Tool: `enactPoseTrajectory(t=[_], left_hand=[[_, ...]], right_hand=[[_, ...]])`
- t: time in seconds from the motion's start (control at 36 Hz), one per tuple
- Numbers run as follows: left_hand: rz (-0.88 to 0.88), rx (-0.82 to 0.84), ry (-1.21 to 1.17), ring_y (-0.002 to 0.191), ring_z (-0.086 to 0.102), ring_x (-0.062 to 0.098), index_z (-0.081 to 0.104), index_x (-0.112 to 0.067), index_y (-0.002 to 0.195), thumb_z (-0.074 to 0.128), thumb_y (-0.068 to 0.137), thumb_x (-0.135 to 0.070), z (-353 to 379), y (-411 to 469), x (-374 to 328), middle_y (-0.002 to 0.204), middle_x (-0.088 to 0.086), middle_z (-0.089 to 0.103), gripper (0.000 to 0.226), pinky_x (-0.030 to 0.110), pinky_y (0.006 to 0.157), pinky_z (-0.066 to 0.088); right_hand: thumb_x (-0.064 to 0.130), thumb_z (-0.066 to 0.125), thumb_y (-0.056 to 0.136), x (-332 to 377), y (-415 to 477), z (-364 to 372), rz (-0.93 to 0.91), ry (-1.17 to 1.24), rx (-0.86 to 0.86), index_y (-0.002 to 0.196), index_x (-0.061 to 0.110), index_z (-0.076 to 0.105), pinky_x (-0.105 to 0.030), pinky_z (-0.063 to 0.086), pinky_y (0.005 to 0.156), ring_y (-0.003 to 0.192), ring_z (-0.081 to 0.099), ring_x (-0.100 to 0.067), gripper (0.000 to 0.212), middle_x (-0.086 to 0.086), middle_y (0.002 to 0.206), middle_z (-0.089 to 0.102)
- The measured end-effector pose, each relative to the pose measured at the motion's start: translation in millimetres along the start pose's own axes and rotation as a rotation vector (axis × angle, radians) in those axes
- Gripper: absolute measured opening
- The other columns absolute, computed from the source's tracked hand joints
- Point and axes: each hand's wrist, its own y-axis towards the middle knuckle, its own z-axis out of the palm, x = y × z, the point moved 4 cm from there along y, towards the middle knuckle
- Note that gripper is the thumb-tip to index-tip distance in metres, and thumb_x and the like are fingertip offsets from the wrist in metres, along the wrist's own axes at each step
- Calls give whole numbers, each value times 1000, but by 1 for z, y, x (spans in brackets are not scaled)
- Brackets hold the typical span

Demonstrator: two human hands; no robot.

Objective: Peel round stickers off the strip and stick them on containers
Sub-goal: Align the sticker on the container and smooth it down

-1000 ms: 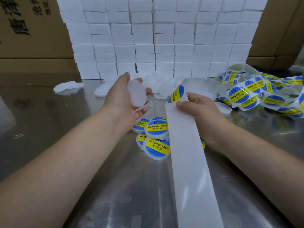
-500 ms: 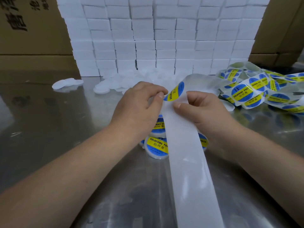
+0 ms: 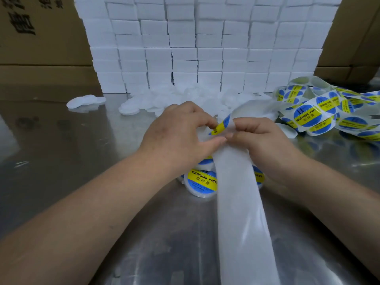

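**2 hands meet on 1 sticker at the bend of the strip**

2 bare hands work close together at the middle of the steel table (image 3: 61, 165). The left hand (image 3: 181, 138) pinches the edge of a round blue-and-yellow sticker (image 3: 221, 126) between thumb and forefinger. The sticker shows edge-on, its long axis slanting from 7 o'clock up to 1 o'clock. The right hand (image 3: 263, 140), just beside it at 3 o'clock, has its fingers curled round the white strip (image 3: 238, 194) where the strip bends over.

From that bend the bare strip runs lengthwise toward 6 o'clock, out of the bottom of the view. The rest of it trails off toward 2 o'clock into a loose tangle of stickers (image 3: 320, 115).

Under the hands and partly behind the strip sit labelled containers (image 3: 202, 184), their labels facing up. Blank white discs (image 3: 86, 101) lie scattered at 11 and 12 o'clock. Behind them rises a wall of white boxes (image 3: 205, 48), flanked by cardboard cartons (image 3: 41, 44).
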Motion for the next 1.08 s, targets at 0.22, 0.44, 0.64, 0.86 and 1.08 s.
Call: enactPoseTrajectory(t=[0.22,0.44,0.64,0.86,1.08], left_hand=[[-13,10,43,104,45,7,66,-41,92,46,67,-58,0,0,2,94,-22,45,36,21,79,30],[-151,-153,-203,90,54,4,53,-48,55,59,80,-44,-10,0,10,87,-14,61,26,28,75,45],[-351,-367,-358,53,43,1,55,-33,57,51,89,-36,-23,4,30,47,-18,49,33,20,55,33],[-290,-373,-269,59,43,6,48,-35,50,47,92,-39,-19,0,26,56,-10,46,42,21,56,29],[-155,-339,-140,83,48,8,68,-25,83,41,87,-50,-19,-2,18,83,-7,54,37,26,68,33]], right_hand=[[-6,45,84,0,0,1,-39,-86,33,62,28,71,-14,40,52,56,52,-3,47,8,59,61],[-9,43,82,-2,1,-2,-21,-111,-29,72,27,72,-21,41,56,62,54,-8,47,7,65,66],[-10,45,82,-3,3,-6,1,-61,-93,93,36,55,-24,45,48,56,56,-11,48,9,70,66],[-5,49,80,11,-1,-19,-220,-361,-282,129,54,25,-10,40,50,48,45,-4,81,23,135,37],[-12,41,73,9,0,-16,-141,-291,-257,64,39,67,-15,31,47,52,43,-6,59,-1,74,67]])
